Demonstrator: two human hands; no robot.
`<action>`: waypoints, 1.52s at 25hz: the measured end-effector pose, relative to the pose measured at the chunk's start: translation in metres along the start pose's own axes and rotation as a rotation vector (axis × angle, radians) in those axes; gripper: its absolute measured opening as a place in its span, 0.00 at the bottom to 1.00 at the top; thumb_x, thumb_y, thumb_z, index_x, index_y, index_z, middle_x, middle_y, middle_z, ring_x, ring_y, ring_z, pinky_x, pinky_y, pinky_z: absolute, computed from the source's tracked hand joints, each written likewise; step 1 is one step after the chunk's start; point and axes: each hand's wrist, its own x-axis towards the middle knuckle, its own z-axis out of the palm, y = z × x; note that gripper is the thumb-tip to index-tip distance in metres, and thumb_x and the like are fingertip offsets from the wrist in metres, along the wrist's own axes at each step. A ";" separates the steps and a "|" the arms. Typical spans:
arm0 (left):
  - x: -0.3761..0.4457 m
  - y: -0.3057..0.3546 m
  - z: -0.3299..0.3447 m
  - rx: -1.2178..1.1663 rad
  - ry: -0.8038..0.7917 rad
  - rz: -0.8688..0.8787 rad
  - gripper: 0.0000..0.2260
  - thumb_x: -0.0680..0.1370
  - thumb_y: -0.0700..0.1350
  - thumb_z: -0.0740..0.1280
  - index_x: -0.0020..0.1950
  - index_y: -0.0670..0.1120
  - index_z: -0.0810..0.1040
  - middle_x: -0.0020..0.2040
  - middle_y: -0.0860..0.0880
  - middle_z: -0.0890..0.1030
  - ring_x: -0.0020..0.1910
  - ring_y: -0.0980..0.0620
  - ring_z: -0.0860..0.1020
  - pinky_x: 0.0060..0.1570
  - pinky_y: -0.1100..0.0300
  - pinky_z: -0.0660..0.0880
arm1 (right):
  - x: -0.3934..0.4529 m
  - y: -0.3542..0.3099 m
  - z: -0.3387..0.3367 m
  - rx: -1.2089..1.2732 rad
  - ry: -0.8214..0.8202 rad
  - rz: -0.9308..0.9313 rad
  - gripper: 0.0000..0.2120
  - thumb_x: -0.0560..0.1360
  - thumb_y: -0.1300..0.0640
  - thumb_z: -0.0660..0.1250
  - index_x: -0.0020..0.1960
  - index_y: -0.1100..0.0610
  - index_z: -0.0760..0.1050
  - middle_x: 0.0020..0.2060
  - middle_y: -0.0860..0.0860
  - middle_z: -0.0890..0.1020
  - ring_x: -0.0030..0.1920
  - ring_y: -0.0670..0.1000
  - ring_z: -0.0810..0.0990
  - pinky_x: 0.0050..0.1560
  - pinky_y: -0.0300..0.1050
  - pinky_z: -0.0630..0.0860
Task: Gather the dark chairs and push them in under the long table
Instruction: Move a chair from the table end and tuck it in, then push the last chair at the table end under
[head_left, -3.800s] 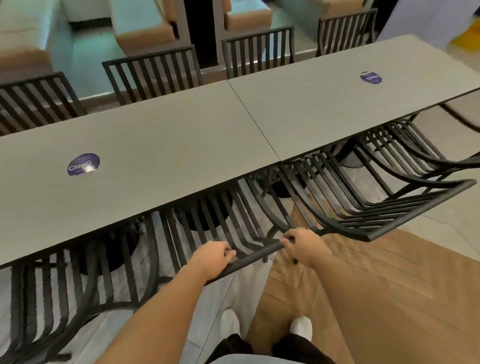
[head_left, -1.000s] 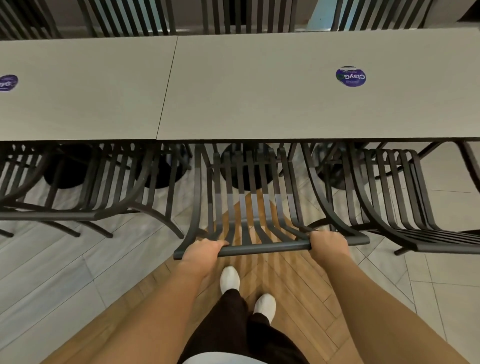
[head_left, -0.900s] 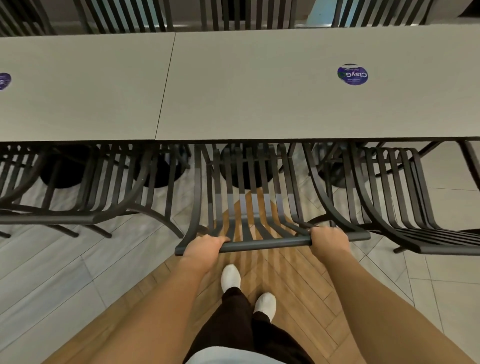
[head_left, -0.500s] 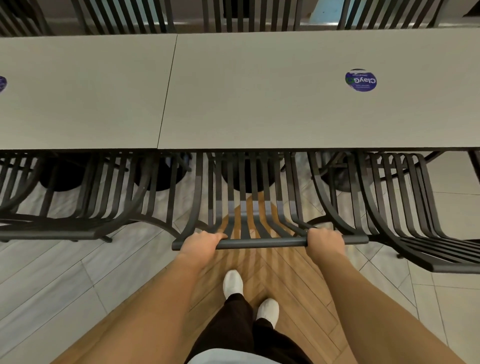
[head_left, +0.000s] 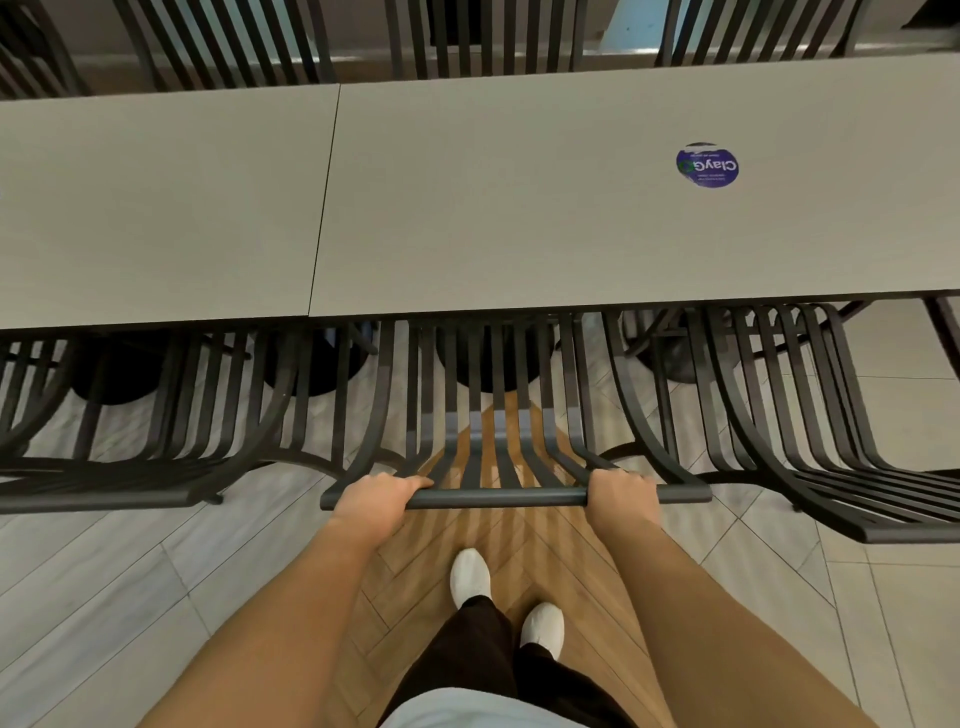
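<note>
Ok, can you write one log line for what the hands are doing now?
left hand: grips chair top rail | right hand: grips same rail | seat under long table

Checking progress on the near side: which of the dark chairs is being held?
The middle chair, facing the table seam's right: left hand and right hand grip its top rail. Its neighbours stand untouched.

Both bare arms reach forward and down, roughly parallel, elbows out of view. The left hand (head_left: 375, 498) is curled over the top rail of the dark chair (head_left: 496, 496), knuckles up, fingers (head_left: 410, 482) wrapped across it. The right hand (head_left: 622, 493) grips the same rail further right, likewise palm down. Both wrists are nearly straight.
</note>
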 end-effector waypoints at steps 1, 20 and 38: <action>-0.002 -0.003 -0.002 0.015 -0.002 -0.002 0.31 0.82 0.34 0.56 0.79 0.62 0.62 0.54 0.49 0.76 0.54 0.47 0.79 0.54 0.53 0.78 | 0.000 -0.004 0.000 0.007 -0.008 -0.004 0.09 0.82 0.57 0.62 0.60 0.53 0.78 0.55 0.52 0.82 0.60 0.56 0.79 0.64 0.52 0.70; 0.006 -0.001 0.001 0.009 -0.055 -0.001 0.32 0.82 0.34 0.58 0.79 0.64 0.61 0.60 0.46 0.77 0.56 0.46 0.79 0.55 0.51 0.79 | 0.007 0.006 -0.002 0.034 -0.057 -0.012 0.09 0.82 0.56 0.64 0.60 0.52 0.78 0.54 0.52 0.82 0.60 0.56 0.77 0.66 0.54 0.69; 0.010 -0.009 -0.004 -0.168 -0.135 0.052 0.30 0.81 0.55 0.69 0.81 0.60 0.61 0.64 0.48 0.78 0.59 0.49 0.79 0.61 0.52 0.77 | 0.013 0.008 -0.001 0.187 -0.171 -0.047 0.15 0.76 0.45 0.72 0.59 0.50 0.78 0.48 0.49 0.81 0.54 0.53 0.79 0.62 0.53 0.76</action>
